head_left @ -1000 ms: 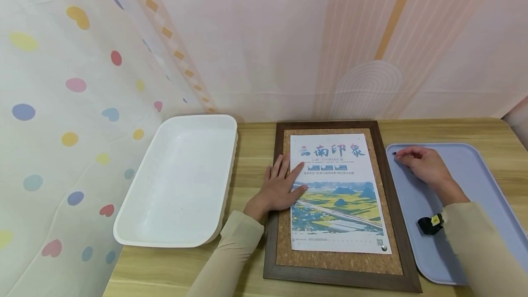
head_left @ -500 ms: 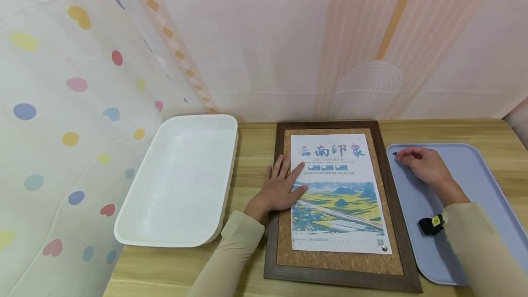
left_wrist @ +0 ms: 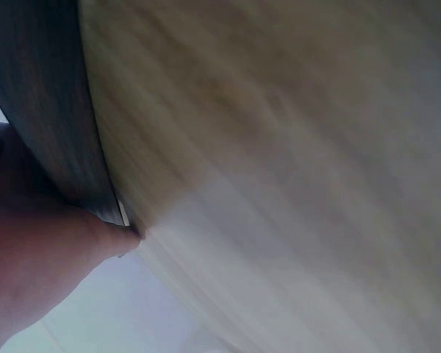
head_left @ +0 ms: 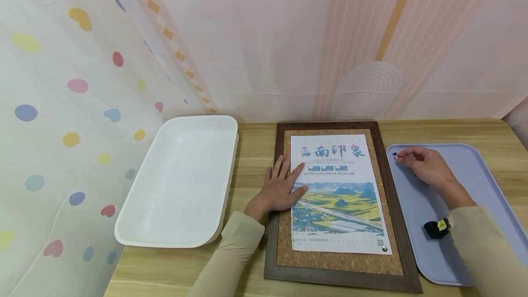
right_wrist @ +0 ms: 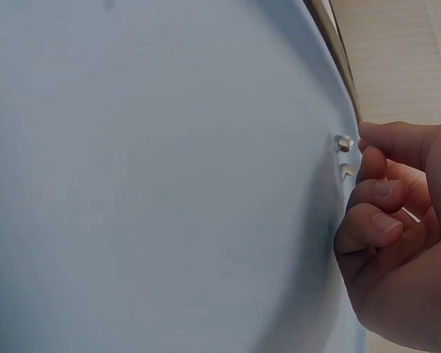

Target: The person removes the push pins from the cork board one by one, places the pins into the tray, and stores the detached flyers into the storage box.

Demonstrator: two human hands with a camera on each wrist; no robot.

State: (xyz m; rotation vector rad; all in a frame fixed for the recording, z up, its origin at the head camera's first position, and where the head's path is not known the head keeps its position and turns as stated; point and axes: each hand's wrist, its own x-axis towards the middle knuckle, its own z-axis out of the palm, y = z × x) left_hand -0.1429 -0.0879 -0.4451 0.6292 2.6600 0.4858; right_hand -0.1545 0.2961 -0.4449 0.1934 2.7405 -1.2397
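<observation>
My left hand [head_left: 278, 189] lies flat with fingers spread on the left edge of a printed poster [head_left: 338, 242] and the framed cork board [head_left: 284, 258] beneath it. A silver thumbtack [head_left: 384, 248] sits at the poster's lower right corner. My right hand [head_left: 426, 168] reaches to the upper left corner of the pale blue tray [head_left: 474, 168], fingers curled and thumb and index tips close together. Two small metal thumbtacks show right at those fingertips in the right wrist view, an upper tack [right_wrist: 344, 143] and a lower tack [right_wrist: 347, 170]. I cannot tell whether the fingertips pinch one.
A deep white plastic tub [head_left: 181, 182] stands left of the board on the wood-grain table [head_left: 253, 150]. The tray's raised rim runs close along the board's right side. A patterned cloth backdrop [head_left: 264, 49] hangs behind the table and to its left.
My right wrist has shifted slightly to the right, and a bright glint of metal now shows at the right fingertips. The left hand and the poster stay in place.
</observation>
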